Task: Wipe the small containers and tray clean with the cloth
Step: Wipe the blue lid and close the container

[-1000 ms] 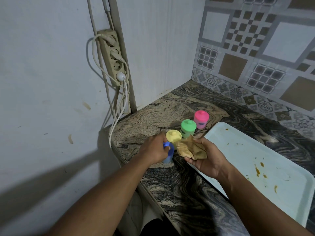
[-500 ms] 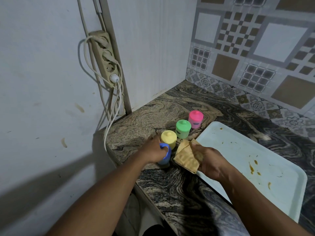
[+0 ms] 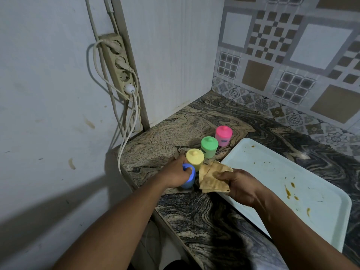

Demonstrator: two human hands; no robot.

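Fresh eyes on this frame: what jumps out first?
A row of bright containers on the marble counter: pink container, green container, yellow container, and a blue container gripped by the left hand. The right hand holds a tan cloth beside it, at the edge of a stained pale tray.

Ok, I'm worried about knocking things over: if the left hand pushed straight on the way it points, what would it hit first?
Most likely the yellow container, which stands just beyond the blue container that the left hand grips; the gap between them is hard to judge.
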